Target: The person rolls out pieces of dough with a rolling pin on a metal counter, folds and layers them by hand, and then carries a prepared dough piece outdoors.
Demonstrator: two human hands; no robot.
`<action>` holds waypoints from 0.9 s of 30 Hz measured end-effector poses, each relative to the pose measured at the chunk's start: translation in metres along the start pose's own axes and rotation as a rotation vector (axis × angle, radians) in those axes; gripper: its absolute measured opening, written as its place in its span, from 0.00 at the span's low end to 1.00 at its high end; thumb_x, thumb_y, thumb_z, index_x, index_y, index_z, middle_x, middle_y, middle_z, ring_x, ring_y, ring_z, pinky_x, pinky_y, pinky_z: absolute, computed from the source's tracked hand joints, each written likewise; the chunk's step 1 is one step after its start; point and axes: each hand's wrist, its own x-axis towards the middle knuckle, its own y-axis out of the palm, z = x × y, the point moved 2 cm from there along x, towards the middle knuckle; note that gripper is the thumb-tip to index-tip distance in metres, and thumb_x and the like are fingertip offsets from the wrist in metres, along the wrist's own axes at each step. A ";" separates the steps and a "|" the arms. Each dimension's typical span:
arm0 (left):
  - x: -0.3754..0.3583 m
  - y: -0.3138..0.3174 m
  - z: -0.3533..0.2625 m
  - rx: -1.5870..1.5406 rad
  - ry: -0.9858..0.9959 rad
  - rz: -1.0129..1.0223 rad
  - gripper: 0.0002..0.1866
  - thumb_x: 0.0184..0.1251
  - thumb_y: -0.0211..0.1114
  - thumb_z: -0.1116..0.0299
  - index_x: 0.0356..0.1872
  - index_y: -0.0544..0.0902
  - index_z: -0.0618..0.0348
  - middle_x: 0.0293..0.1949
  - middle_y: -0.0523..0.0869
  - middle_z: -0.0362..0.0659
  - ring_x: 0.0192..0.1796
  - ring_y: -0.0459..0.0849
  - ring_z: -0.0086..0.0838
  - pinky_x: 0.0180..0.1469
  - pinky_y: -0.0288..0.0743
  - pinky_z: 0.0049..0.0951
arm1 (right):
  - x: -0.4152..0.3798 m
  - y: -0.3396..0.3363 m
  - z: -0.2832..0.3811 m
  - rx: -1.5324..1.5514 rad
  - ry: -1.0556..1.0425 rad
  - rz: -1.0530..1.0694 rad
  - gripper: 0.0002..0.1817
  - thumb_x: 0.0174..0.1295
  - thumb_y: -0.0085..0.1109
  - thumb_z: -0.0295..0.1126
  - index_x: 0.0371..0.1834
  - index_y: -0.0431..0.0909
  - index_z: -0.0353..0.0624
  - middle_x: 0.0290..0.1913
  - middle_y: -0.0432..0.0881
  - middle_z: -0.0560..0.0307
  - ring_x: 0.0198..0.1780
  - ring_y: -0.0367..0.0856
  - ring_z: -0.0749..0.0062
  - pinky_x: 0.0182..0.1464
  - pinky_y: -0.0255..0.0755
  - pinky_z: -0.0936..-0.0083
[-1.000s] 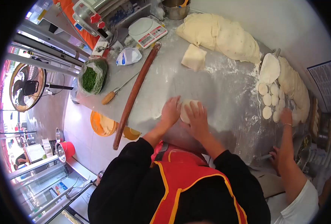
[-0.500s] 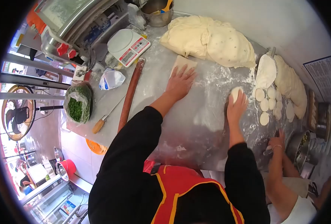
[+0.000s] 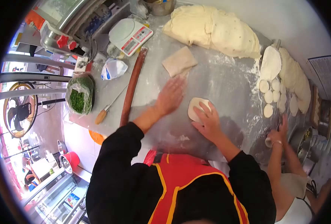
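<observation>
Fingers stretched and smeared by motion, my left hand (image 3: 171,95) is over the steel table just below a beige, cloth-like square (image 3: 178,62) with a folded corner; its fingertips are right at the lower edge. My right hand (image 3: 209,122) lies on a flat round of dough (image 3: 194,107), fingers spread over it and thumb at its lower side. The round's left edge shows; the rest is partly under the fingers. To the left lies a long reddish-brown rolling pin (image 3: 132,89).
A big dough mass (image 3: 214,31) lies at the back. On the right are small dough discs (image 3: 268,110), a flour scoop (image 3: 271,63) and another person's hands (image 3: 277,134). On the left are a kitchen scale (image 3: 130,36), a wooden-handled tool (image 3: 101,116) and bagged chopped greens (image 3: 77,101).
My right hand has brought the dough round left and closer to me. My left hand has come off the beige square and moved towards me. The view has shifted slightly.
</observation>
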 end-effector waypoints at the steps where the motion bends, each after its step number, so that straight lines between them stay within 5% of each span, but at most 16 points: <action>1: -0.016 0.013 -0.016 -0.110 -0.015 -0.016 0.29 0.67 0.58 0.68 0.69 0.67 0.63 0.72 0.64 0.53 0.75 0.59 0.46 0.75 0.53 0.47 | -0.014 0.002 -0.007 0.029 0.032 -0.049 0.31 0.61 0.60 0.42 0.65 0.71 0.38 0.67 0.68 0.39 0.68 0.65 0.41 0.71 0.55 0.47; 3: -0.043 0.033 -0.060 -0.235 -0.025 -0.001 0.31 0.68 0.54 0.67 0.71 0.62 0.68 0.73 0.61 0.57 0.76 0.57 0.46 0.77 0.50 0.44 | -0.026 0.002 -0.007 0.031 0.048 -0.104 0.31 0.63 0.58 0.43 0.67 0.68 0.37 0.68 0.67 0.38 0.69 0.65 0.41 0.71 0.54 0.47; 6: -0.047 0.060 -0.104 -0.030 -0.167 0.079 0.32 0.70 0.50 0.65 0.73 0.59 0.67 0.74 0.59 0.56 0.77 0.55 0.45 0.78 0.46 0.43 | -0.012 0.018 0.004 -0.037 0.019 -0.082 0.33 0.66 0.53 0.44 0.70 0.63 0.35 0.69 0.67 0.39 0.71 0.63 0.43 0.72 0.51 0.47; 12: -0.041 0.052 -0.096 0.094 -0.108 0.145 0.32 0.71 0.48 0.64 0.74 0.57 0.65 0.75 0.57 0.55 0.78 0.53 0.44 0.78 0.44 0.42 | -0.010 0.034 -0.002 -0.194 0.011 -0.237 0.32 0.67 0.51 0.43 0.69 0.63 0.35 0.68 0.68 0.40 0.69 0.64 0.43 0.71 0.52 0.46; 15: -0.054 0.046 -0.078 -0.196 -0.152 0.041 0.32 0.70 0.53 0.66 0.73 0.59 0.65 0.71 0.63 0.58 0.74 0.60 0.49 0.75 0.54 0.42 | -0.016 0.033 -0.029 0.018 0.003 -0.203 0.29 0.68 0.52 0.41 0.68 0.65 0.35 0.65 0.70 0.39 0.66 0.67 0.44 0.69 0.57 0.50; 18: -0.059 0.021 -0.058 -0.480 -0.386 -0.099 0.30 0.67 0.60 0.66 0.68 0.66 0.63 0.64 0.72 0.60 0.66 0.70 0.51 0.68 0.66 0.41 | -0.029 0.001 -0.042 0.220 0.476 -0.267 0.26 0.68 0.54 0.36 0.66 0.67 0.35 0.63 0.72 0.39 0.64 0.68 0.45 0.68 0.60 0.56; 21: -0.025 0.025 -0.052 -0.499 -0.422 -0.055 0.26 0.62 0.65 0.65 0.62 0.74 0.62 0.58 0.78 0.57 0.59 0.77 0.50 0.59 0.73 0.42 | -0.041 -0.006 -0.036 0.540 0.831 -0.249 0.27 0.65 0.58 0.32 0.66 0.67 0.35 0.62 0.73 0.39 0.63 0.69 0.44 0.67 0.62 0.60; 24: 0.008 0.040 -0.075 -0.214 -0.302 0.119 0.21 0.63 0.65 0.63 0.54 0.80 0.65 0.55 0.80 0.55 0.52 0.81 0.48 0.55 0.75 0.42 | -0.052 0.016 -0.035 0.297 0.600 -0.338 0.29 0.62 0.60 0.32 0.66 0.67 0.35 0.63 0.72 0.40 0.63 0.69 0.43 0.67 0.61 0.58; 27: 0.013 0.027 -0.095 -0.322 -0.509 0.435 0.19 0.62 0.65 0.64 0.51 0.82 0.64 0.55 0.81 0.55 0.55 0.80 0.48 0.57 0.73 0.41 | -0.029 0.016 -0.012 -0.136 0.104 -0.330 0.29 0.62 0.59 0.35 0.65 0.67 0.35 0.64 0.71 0.40 0.64 0.69 0.43 0.67 0.60 0.53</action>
